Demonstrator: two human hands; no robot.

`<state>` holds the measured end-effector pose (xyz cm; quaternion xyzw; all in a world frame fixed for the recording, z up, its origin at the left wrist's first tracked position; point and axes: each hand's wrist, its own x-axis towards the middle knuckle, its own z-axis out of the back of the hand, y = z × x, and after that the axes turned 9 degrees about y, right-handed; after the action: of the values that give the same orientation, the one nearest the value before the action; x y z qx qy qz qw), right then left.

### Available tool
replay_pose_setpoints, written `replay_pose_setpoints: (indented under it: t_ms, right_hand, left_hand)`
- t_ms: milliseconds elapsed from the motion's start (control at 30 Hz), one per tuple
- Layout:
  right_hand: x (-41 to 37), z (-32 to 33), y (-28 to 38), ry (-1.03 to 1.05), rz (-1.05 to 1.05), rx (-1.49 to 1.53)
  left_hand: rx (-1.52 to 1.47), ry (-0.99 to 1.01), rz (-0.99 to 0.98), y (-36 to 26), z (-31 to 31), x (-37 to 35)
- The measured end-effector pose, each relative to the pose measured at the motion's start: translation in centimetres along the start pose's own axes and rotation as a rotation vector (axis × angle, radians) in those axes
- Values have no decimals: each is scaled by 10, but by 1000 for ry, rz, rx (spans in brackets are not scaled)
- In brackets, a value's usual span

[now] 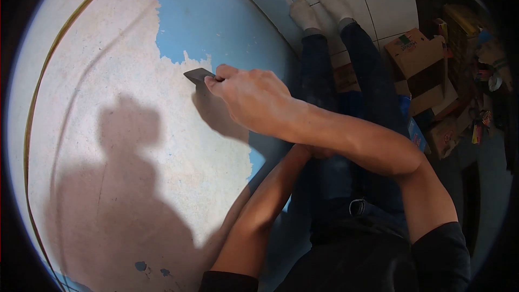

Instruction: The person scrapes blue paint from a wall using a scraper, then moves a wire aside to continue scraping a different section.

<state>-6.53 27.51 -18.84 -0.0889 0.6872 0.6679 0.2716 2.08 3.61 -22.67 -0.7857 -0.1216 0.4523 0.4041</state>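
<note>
My right hand (254,97) is closed around the handle of a scraper (198,74). The scraper's dark flat blade points left and lies at the wall, just below the ragged lower edge of the blue paint (189,16). Around the blade the wall shows a bare whitish surface (178,119). My left hand (323,153) is mostly hidden beneath my right forearm, near my thighs, and its fingers cannot be seen. A narrow patch of blue with a jagged edge shows below my right hand.
A yellowish cable (40,78) curves down the wall's left side. My shadow falls across the wall. My feet (320,11) rest on white floor tiles (386,8) at the top. Open cardboard boxes (416,54) and mixed items lie at the right.
</note>
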Motion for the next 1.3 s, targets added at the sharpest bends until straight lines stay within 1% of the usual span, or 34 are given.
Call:
replay_pose_setpoints:
  t_ms: [67,133,233,333,400,433,467,533,633,733,767,800,867,967,1067,1167,1267,1300]
  right_hand:
    - [8,4,1,-22,5,-31]
    - [32,12,-5,-32,-1,-81]
    - [45,14,-9,-21,8,-86]
    - [10,4,3,-30,60,-51]
    - [5,4,8,-31,31,16]
    - [4,5,10,-33,16,49]
    - [13,8,7,-32,21,-14]
    - [40,15,-2,-34,30,-136]
    - [46,18,-6,4,20,-103]
    - [2,7,11,-32,88,-68]
    - [-6,5,14,3,55,-53]
    - [-3,5,15,-8,54,-65]
    - [18,10,9,-42,58,-96]
    - [57,16,-4,-85,69,-168]
    - [43,16,2,-47,58,-128]
    - [-1,10,21,-26,64,84]
    - [16,17,19,-52,58,34]
    - [28,20,15,-30,57,-34]
  left_hand:
    - [42,6,9,-7,8,0]
    - [241,-132,-115,-2,7,0]
    - [154,-62,-80,-8,14,3]
    - [237,-339,-205,-4,-1,8]
    - [180,-72,-60,-5,2,4]
    - [175,-21,-40,-7,7,3]
    - [170,31,-20,-10,12,2]
    - [208,-25,-79,-16,21,1]
    - [218,149,19,-12,24,4]
    - [407,386,293,-18,34,21]
    - [405,297,249,-18,28,19]
    - [405,208,204,-17,22,17]
    - [292,-301,-174,-4,0,2]
    - [203,6,-101,-8,18,5]
    - [229,-186,-149,-15,14,6]
    - [256,-224,-167,-5,2,6]
    - [292,-267,-173,7,-5,3]
    - [241,-229,-164,0,2,5]
